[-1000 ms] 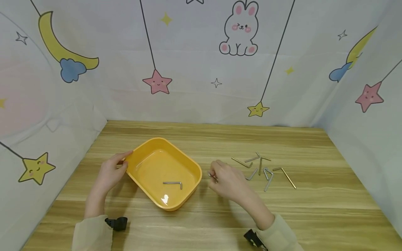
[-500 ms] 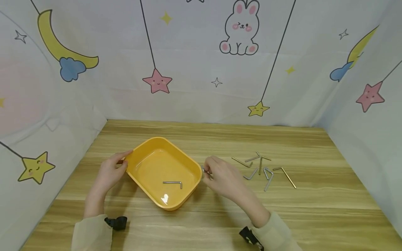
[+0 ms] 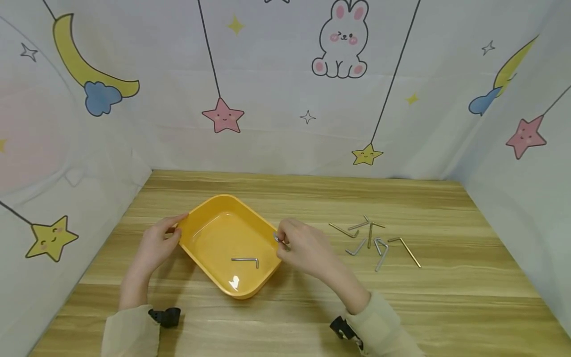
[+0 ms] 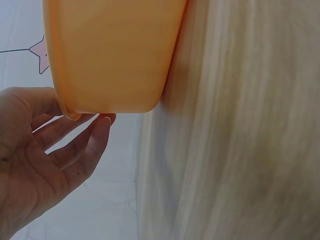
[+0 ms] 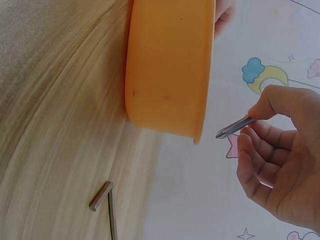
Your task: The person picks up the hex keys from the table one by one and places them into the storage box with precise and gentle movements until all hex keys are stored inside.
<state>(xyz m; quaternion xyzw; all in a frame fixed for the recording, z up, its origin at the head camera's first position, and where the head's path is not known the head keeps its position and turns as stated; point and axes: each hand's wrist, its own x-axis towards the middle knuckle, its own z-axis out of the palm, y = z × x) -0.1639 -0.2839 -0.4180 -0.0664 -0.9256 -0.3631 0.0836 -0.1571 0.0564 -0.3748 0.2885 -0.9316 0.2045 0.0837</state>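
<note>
A yellow plastic tray [image 3: 218, 235] stands on the table, with one silver Allen key [image 3: 245, 259] lying on its floor. At the tray's left corner, my left hand [image 3: 153, 245] holds the rim between thumb and fingers; the left wrist view shows fingertips against the outer wall [image 4: 115, 60]. My right hand [image 3: 308, 248] is over the tray's right corner. Its thumb and forefinger pinch a short silver Allen key [image 5: 232, 128], whose pointed, cross-shaped tip sticks out above rim level. The remaining fingers are loosely curled, and the key's other end is hidden in the hand.
Right of the tray, several silver and brass-coloured Allen keys lie scattered on the wooden table, a long brass one [image 3: 409, 254] outermost. Printed cloth walls [image 3: 267, 148] close off the back and both sides. Both wrists wear black straps.
My right hand has moved left with the pinched Allen key, from beside the tray to over its right corner. The left hand and tray have stayed in place.
</note>
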